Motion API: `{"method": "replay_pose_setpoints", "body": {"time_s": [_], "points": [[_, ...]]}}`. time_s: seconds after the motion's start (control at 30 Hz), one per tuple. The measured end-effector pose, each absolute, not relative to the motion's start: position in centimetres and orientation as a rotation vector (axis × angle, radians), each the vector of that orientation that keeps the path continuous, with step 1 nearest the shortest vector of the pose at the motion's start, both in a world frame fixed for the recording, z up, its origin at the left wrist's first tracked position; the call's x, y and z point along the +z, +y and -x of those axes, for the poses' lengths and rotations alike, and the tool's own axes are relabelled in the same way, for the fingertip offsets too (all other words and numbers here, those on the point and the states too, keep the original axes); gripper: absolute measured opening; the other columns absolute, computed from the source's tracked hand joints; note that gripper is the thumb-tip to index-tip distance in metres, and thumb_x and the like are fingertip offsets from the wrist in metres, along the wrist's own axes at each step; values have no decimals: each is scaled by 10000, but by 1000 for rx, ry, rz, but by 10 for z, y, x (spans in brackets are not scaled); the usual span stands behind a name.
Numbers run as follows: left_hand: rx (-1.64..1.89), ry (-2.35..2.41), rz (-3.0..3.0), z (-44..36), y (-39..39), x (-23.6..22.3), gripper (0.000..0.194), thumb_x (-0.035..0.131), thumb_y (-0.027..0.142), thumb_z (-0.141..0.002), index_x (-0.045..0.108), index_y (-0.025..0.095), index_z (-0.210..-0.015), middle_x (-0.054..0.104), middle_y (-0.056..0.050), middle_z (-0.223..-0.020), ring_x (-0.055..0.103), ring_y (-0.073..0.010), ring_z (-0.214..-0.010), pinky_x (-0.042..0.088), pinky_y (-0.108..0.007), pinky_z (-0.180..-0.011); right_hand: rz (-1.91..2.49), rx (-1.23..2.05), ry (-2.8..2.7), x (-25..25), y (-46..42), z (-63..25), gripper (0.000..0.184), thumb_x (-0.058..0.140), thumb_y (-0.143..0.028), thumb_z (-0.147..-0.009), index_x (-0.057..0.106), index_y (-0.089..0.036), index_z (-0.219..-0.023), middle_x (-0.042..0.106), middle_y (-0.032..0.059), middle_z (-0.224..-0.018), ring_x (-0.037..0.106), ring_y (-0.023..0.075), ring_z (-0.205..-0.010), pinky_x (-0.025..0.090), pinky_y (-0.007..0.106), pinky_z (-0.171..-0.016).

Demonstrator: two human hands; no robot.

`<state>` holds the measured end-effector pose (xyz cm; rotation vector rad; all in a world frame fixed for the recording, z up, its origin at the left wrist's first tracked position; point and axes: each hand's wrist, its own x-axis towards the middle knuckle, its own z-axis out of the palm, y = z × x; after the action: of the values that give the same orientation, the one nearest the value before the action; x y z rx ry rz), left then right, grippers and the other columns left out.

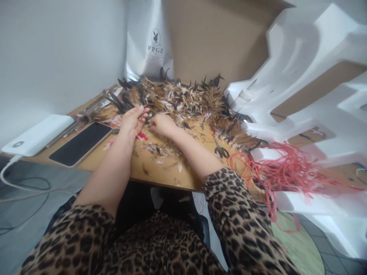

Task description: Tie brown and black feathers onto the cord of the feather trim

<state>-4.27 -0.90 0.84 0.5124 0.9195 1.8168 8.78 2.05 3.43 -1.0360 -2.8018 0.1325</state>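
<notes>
My left hand (134, 121) is over the near left edge of a heap of brown, black and white feathers (180, 95), thumb and forefinger pinched together. Whatever lies between those fingertips is too small to make out. Just to its right, my right hand (163, 125) is closed with the fingers curled down, low over the feathers; its fingertips are partly hidden. Dark long feathers (119, 100) fan out beyond my left hand. A red feather scrap (142, 136) lies on the wooden table (143, 168) between my forearms.
A phone (82, 144) and a white power bank (38, 134) with a cable are at the left. Black-handled scissors (221, 149) lie right of my right forearm. Tangled red plastic strips (289, 168) drape over white foam pieces (301, 200). Behind the heap stands a silvery bag (149, 42).
</notes>
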Motion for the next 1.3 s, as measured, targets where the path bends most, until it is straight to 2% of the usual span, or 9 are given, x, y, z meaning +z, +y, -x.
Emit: {"method": "replay_pose_setpoints", "body": {"time_s": [0.13, 0.27, 0.37, 0.5, 0.57, 0.67, 0.9, 1.1, 1.3], "points": [[1795, 951, -518, 42, -10, 8, 57, 635, 135, -788, 618, 129, -733, 696, -22, -702, 563, -23, -468, 407, -85, -403, 1117, -43, -2863, 27, 16, -74, 283, 458, -194, -830, 697, -98, -946, 694, 201, -968, 642, 279, -943, 465, 373, -845], [1780, 977, -523, 42, -10, 8, 60, 666, 158, -767, 619, 131, -742, 702, -30, -740, 566, -21, -480, 412, -89, -418, 1175, 136, -2837, 23, 20, -82, 223, 500, -172, -795, 698, -96, -866, 703, 191, -926, 655, 262, -883, 479, 332, -782], [1777, 975, -525, 41, -11, 9, 76, 681, 163, -755, 613, 131, -742, 700, -27, -742, 564, -19, -481, 408, -88, -417, 1093, 514, -2675, 24, 28, -102, 149, 556, -187, -755, 682, -110, -736, 703, 99, -759, 632, 170, -713, 465, 252, -681], [1731, 968, -556, 38, -12, 10, 89, 682, 155, -750, 606, 121, -720, 693, -30, -709, 567, -27, -473, 417, -94, -419, 999, 1229, -2287, 26, 38, -133, 119, 593, -205, -734, 651, -102, -749, 586, -21, -504, 459, 54, -430, 347, 161, -441], [1690, 964, -583, 36, -12, 10, 81, 676, 140, -749, 607, 113, -715, 689, -35, -687, 571, -34, -467, 423, -100, -420, 955, 1440, -2119, 25, 40, -145, 126, 597, -220, -735, 639, -104, -762, 576, -34, -482, 418, 38, -385, 286, 144, -382], [1638, 965, -630, 34, -12, 8, 56, 666, 121, -747, 621, 98, -726, 693, -50, -694, 587, -44, -480, 431, -105, -426, 881, 1591, -1925, 22, 39, -154, 114, 629, -221, -717, 612, -110, -735, 656, 0, -585, 454, 30, -403, 305, 133, -371], [1516, 945, -746, 32, -15, 4, 38, 672, 97, -723, 643, 73, -728, 714, -103, -786, 634, -77, -549, 449, -118, -444, 913, 1605, -1826, 17, 37, -156, 63, 619, -127, -687, 577, -119, -733, 649, -13, -593, 512, 37, -439, 365, 128, -410], [1469, 980, -796, 32, -17, 4, 80, 702, 119, -695, 644, 77, -731, 718, -125, -837, 642, -87, -561, 455, -124, -446, 921, 1312, -1968, 13, 43, -154, 78, 580, -115, -646, 574, -130, -723, 554, -52, -523, 498, 63, -461, 402, 177, -485], [1498, 958, -759, 33, -17, 6, 67, 693, 110, -696, 644, 84, -734, 704, -84, -753, 640, -90, -557, 453, -130, -442, 818, 1134, -2251, 25, 44, -165, 171, 539, -126, -644, 656, -111, -769, 640, -12, -665, 537, 72, -594, 424, 190, -614]]}}
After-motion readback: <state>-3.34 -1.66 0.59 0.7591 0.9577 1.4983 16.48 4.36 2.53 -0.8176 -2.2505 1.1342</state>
